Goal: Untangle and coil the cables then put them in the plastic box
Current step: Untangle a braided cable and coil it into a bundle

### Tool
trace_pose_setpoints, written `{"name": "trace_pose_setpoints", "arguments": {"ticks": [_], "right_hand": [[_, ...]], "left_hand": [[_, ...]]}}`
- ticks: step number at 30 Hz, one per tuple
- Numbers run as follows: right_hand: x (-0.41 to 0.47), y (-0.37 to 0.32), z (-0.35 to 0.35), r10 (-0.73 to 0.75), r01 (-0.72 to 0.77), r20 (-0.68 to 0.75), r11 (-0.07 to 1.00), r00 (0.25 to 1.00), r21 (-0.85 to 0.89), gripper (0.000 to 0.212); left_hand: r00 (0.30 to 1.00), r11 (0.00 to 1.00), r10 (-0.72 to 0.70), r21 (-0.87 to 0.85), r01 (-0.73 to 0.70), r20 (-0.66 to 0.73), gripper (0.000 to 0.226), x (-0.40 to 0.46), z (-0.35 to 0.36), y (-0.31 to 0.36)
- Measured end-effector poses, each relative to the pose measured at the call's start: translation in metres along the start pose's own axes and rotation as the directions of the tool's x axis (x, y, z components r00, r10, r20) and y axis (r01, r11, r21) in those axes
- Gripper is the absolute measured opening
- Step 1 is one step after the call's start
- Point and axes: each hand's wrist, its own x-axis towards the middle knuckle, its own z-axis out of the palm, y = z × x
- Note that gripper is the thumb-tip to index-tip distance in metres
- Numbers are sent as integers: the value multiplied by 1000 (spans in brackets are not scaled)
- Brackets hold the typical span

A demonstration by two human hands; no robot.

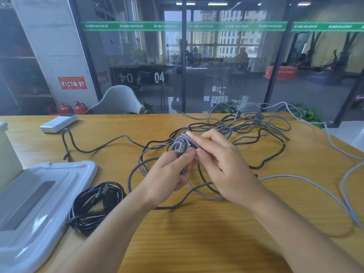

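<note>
Wood-grain worktop (197,233), glass wall behind | my left hand (167,174) and right hand (222,164) pinch the braided grey cable bundle (182,143) mid-worktop | glossy black coil (94,205) beside white plastic box (39,203), left edge.

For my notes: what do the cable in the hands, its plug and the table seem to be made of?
Cable: grey woven fabric sleeve, judging by its speckled braid. Plug: probably metal, smooth grey with a dull shine. Table: wood or wood-look laminate, showing yellow grain lines.

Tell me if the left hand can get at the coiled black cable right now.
Probably not at once: the left hand grips the grey cable bundle. The coiled black cable lies uncovered on the table beside it, so the path looks free.
</note>
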Motion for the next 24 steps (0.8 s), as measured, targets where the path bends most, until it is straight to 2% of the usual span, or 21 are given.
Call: {"name": "trace_pose_setpoints", "arguments": {"ticks": [2, 7, 12, 18, 21, 24], "right_hand": [[-1, -2, 2, 23, -23, 57, 1000, 998, -7, 48], [-4, -5, 9, -8, 29, 146, 989, 989, -145, 68], [-4, -1, 5, 33, -57, 153, 986, 988, 156, 68], [-2, 1, 5, 91, -160, 192, 910, 977, 383, 66], [-2, 4, 5, 83, -146, 174, 910, 981, 387, 66], [-3, 4, 4, 56, -106, 139, 917, 989, 384, 63]], "left_hand": [[999, 999, 21, -26, -22, -25, 64, 0, 2, -1], [986, 995, 91, -35, -97, -141, 63, 0, 7, -3], [981, 995, 91, -21, -96, -172, 56, 1, 4, -3], [976, 991, 121, -38, -130, -182, 55, 0, 2, -5], [971, 987, 151, -20, -158, -188, 58, 0, 4, -10], [964, 986, 153, -33, -164, -217, 71, 1, 6, -11]]}}
